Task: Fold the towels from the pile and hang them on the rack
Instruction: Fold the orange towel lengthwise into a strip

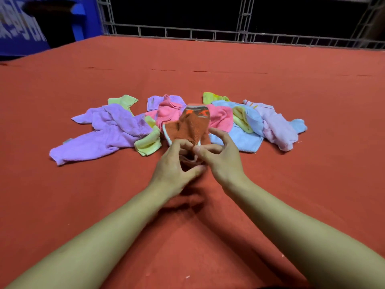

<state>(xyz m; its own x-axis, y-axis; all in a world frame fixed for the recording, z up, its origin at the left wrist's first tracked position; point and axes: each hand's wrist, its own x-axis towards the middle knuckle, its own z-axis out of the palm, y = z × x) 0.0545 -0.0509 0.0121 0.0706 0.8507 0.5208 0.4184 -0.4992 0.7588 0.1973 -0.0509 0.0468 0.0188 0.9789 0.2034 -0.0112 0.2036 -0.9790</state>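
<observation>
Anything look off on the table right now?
Nothing damaged or spilled. The towels lie crumpled and unfolded on the red cloth; both hands pinch the orange towel.

Towel pile (177, 126) spans mid-worktop, left to right. Red worktop (208, 59) lies bare beyond the pile up to the metal grille (229, 34) at its far edge; open cloth also flanks both forearms near side.

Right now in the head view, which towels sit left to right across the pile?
purple towel → yellow towel → orange towel, pinched by both hands, left hand, right hand → blue towel → pale pink towel.
</observation>
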